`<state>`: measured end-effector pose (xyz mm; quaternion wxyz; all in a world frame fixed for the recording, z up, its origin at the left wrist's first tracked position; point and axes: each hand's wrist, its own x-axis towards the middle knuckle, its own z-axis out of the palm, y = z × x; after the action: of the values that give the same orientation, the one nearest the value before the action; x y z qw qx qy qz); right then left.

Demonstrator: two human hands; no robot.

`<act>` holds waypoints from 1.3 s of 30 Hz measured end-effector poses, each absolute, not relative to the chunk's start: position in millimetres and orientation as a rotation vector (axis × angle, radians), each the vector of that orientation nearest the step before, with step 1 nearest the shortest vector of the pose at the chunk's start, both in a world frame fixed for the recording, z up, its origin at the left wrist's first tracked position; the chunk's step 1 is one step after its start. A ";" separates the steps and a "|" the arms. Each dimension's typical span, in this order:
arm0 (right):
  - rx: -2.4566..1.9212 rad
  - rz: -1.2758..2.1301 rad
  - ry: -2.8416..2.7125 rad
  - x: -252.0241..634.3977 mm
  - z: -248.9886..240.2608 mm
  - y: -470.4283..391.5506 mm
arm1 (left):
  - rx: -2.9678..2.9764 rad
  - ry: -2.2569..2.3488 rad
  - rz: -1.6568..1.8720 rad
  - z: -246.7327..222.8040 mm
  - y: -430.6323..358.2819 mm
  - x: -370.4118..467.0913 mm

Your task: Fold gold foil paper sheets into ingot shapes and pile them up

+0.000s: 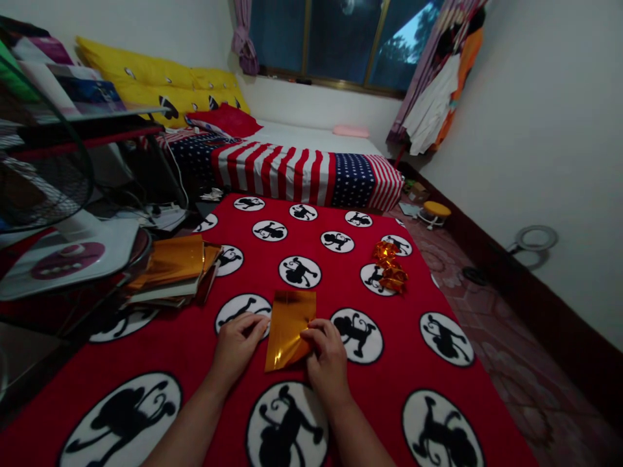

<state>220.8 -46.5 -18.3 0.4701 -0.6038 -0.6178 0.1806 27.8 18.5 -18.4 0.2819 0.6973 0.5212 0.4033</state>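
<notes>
A shiny gold foil sheet (289,324) lies on a red blanket (331,285) printed with black monkeys in white circles. My right hand (327,357) grips the sheet's right edge, its fingertips over the foil and creasing it slightly. At the left edge is my left hand (237,347), thumb and forefinger pressed together. Whether those fingertips hold the sheet's edge or only something tiny cannot be made out. Crumpled orange-gold foil pieces (392,266) rest further off to the right. To the left sits a stack of gold sheets (174,263) with paler sheets under it.
A fan base (73,253) and a cluttered shelf (87,123) stand at the left. Beyond the blanket is a bed with a flag-patterned cover (292,172). A small yellow-topped stool (435,211) and a ring-shaped lamp (535,238) are on the right by the wall.
</notes>
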 end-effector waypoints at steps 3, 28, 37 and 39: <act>-1.479 0.438 -1.532 220.7 -17.2 -46.6 | 1.865 1.374 1.077 -18.4 18.1 27.3; -1.446 0.420 -1.580 223.9 -20.3 -46.9 | 1.867 1.283 1.094 -23.7 17.4 24.8; -1.357 0.612 -1.548 231.4 -18.4 -76.4 | 2.212 0.901 0.854 -4.9 -9.7 11.0; -1.355 0.651 -1.535 231.3 -16.0 -88.5 | 2.266 0.846 0.768 -2.6 -17.3 8.9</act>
<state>231.3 -88.5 -16.0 0.4766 -0.5544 -0.6281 0.2665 8.9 -17.3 -2.6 0.2972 0.8525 0.3183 0.2890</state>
